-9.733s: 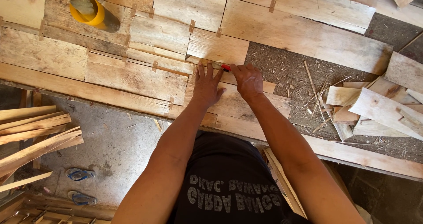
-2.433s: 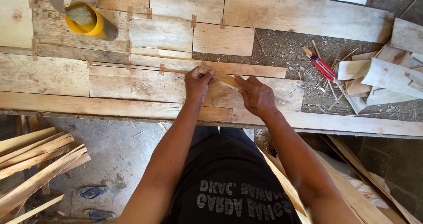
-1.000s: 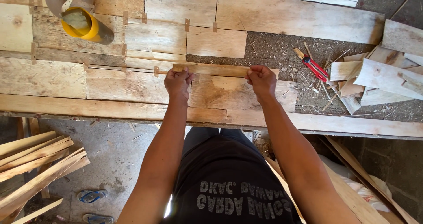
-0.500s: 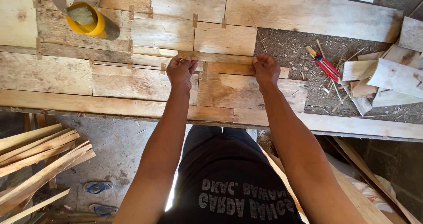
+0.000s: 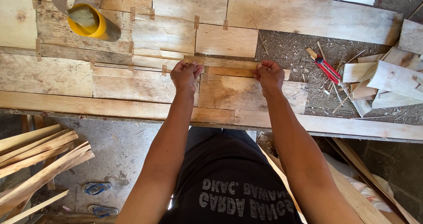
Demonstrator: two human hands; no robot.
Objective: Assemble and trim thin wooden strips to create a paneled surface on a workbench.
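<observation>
Pale tan veneer sheets (image 5: pixel 246 94) with darker grey-brown streaks carry small tan tape patches (image 5: pixel 197 22), beside a yellow cup (image 5: pixel 90 24), a red-handled cutter (image 5: pixel 326 69), blue sandals (image 5: pixel 97 188) and a black, grey-lettered shirt (image 5: pixel 233 180).

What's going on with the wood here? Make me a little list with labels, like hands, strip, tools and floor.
left hand: pinches the left end of the thin wood strip
right hand: pinches the strip's right end
strip: lies flat across the pieced wood sheets
sheets: joined with small tape pieces
yellow pot: upper left, apart from the hands
red knife: on the bench, right of the hands
wood scraps: piled far right
sandals: on the floor below
</observation>
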